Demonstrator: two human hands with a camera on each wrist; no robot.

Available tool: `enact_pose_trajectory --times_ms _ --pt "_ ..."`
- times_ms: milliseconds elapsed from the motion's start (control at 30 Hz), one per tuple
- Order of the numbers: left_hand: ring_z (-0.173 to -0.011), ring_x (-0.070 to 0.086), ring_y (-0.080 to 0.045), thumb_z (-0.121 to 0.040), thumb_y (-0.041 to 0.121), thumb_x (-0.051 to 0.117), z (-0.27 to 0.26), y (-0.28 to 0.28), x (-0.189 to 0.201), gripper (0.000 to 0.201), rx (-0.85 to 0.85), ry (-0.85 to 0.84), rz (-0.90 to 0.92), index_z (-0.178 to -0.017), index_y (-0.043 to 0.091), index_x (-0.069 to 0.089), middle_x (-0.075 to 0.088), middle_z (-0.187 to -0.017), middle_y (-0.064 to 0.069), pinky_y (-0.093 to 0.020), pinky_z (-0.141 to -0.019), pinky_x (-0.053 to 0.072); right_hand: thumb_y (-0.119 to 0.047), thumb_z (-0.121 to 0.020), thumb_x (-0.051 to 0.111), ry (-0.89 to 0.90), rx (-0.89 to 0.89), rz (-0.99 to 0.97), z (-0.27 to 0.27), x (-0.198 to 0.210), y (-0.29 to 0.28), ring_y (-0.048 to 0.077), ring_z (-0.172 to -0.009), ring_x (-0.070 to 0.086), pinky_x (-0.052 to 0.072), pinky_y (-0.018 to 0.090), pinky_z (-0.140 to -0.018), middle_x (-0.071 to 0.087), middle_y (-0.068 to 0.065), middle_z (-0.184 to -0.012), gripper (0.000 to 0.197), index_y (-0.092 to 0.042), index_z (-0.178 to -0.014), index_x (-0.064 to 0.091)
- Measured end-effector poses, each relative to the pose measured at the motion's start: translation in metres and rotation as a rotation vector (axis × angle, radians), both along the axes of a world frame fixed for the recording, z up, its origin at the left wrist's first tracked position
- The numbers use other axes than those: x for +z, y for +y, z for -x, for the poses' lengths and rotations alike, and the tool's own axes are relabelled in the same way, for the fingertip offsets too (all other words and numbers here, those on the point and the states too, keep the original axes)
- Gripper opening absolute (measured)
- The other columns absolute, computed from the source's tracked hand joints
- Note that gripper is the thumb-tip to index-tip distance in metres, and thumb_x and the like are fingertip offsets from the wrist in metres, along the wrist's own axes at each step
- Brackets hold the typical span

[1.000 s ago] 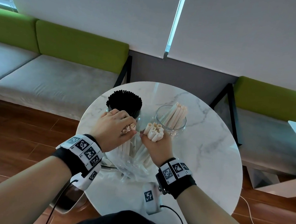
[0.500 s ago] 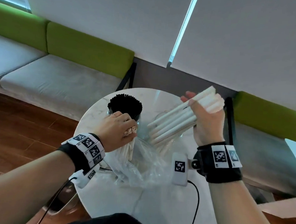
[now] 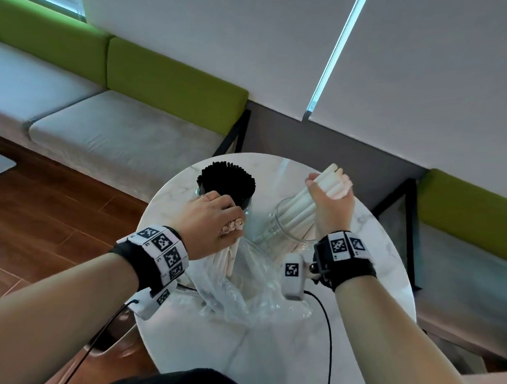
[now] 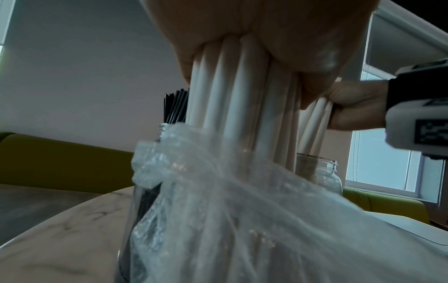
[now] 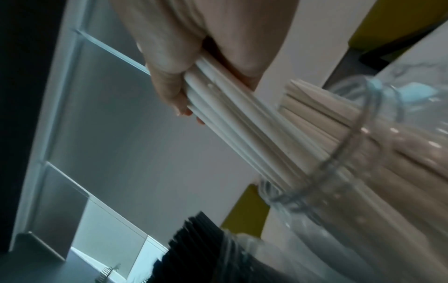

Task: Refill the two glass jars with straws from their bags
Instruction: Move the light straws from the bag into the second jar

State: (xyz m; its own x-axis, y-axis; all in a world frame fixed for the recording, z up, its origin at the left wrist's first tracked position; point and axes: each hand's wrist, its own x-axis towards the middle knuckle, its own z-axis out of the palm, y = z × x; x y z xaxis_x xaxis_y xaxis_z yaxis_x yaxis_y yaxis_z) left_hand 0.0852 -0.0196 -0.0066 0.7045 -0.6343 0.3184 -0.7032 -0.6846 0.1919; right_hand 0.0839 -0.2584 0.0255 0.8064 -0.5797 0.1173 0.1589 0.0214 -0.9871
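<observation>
A round marble table served as the landmark. Nearest the person on it lay a crumpled clear plastic bag, its mouth open upward, with white straws standing in it. The left hand was clenched around the tops of those straws, just above the bag's mouth. Beyond the bag, toward the table's far side, stood two glass jars close together. The left jar was packed full of black straws. The right jar already held some white straws leaning inside it. The right hand grasped a bundle of white straws, their lower ends down inside that jar's mouth and their tops sticking out above the fist; how deep they reached seemed unclear through the glass. Bare tabletop ran from the right jar to the table's right edge. Past the far rim stood a green-backed bench.
</observation>
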Motion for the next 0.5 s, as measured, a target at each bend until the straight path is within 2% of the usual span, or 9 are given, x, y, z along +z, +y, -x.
enact_pose_trajectory --times_ms 67,100,233,333,433,500 --pt "-0.086 0.056 -0.017 -0.083 0.052 0.040 0.000 0.000 0.000 0.031 0.002 -0.011 -0.002 -0.097 0.033 0.061 0.060 -0.096 0.010 -0.023 -0.073 0.038 0.001 -0.077 0.073 0.061 0.040 0.019 -0.004 -0.016 0.006 0.006 -0.076 0.067 0.050 0.023 -0.070 0.073 0.002 -0.092 0.036 -0.002 -0.109 0.059" --pt "-0.086 0.056 -0.017 -0.083 0.052 0.041 0.001 0.001 0.000 0.030 0.000 -0.010 0.001 -0.096 0.033 0.060 0.060 -0.096 0.010 -0.023 -0.072 0.038 0.001 -0.077 0.074 0.077 0.065 0.033 -0.005 -0.023 0.008 0.006 -0.079 0.067 0.051 0.021 -0.071 0.072 0.002 -0.093 0.038 -0.002 -0.111 0.057" --pt "-0.085 0.056 -0.016 -0.083 0.050 0.041 0.002 0.001 0.000 0.027 0.008 -0.028 -0.001 -0.096 0.035 0.060 0.059 -0.095 0.011 -0.021 -0.070 0.032 -0.014 -0.081 0.074 0.174 0.133 0.194 -0.008 -0.039 0.012 0.011 -0.099 0.062 0.046 0.020 -0.089 0.070 0.000 -0.102 0.041 -0.012 -0.116 0.053" --pt "-0.085 0.055 -0.016 -0.084 0.048 0.042 0.001 0.001 -0.001 0.025 0.011 -0.015 0.010 -0.096 0.035 0.060 0.059 -0.096 0.012 -0.022 -0.074 0.038 -0.013 -0.087 0.067 0.128 0.101 0.300 -0.008 -0.041 0.013 0.003 -0.094 0.059 0.043 0.007 -0.080 0.067 0.001 -0.105 0.027 -0.014 -0.111 0.055" --pt "-0.086 0.053 -0.017 -0.084 0.043 0.044 0.000 0.000 -0.002 0.022 0.003 0.035 0.041 -0.096 0.035 0.060 0.059 -0.097 0.010 -0.031 -0.078 0.048 -0.010 -0.089 0.060 0.096 0.114 0.615 -0.007 -0.043 0.010 0.006 -0.096 0.056 0.039 0.006 -0.085 0.063 -0.002 -0.110 0.020 -0.015 -0.109 0.060" --pt "-0.086 0.053 -0.017 -0.084 0.041 0.045 0.000 -0.001 -0.003 0.021 0.011 0.046 0.047 -0.096 0.035 0.061 0.059 -0.097 0.011 -0.034 -0.077 0.049 -0.008 -0.091 0.057 0.114 0.197 0.824 -0.007 -0.048 0.008 0.006 -0.094 0.051 0.031 0.000 -0.083 0.057 -0.002 -0.110 0.017 -0.011 -0.107 0.063"
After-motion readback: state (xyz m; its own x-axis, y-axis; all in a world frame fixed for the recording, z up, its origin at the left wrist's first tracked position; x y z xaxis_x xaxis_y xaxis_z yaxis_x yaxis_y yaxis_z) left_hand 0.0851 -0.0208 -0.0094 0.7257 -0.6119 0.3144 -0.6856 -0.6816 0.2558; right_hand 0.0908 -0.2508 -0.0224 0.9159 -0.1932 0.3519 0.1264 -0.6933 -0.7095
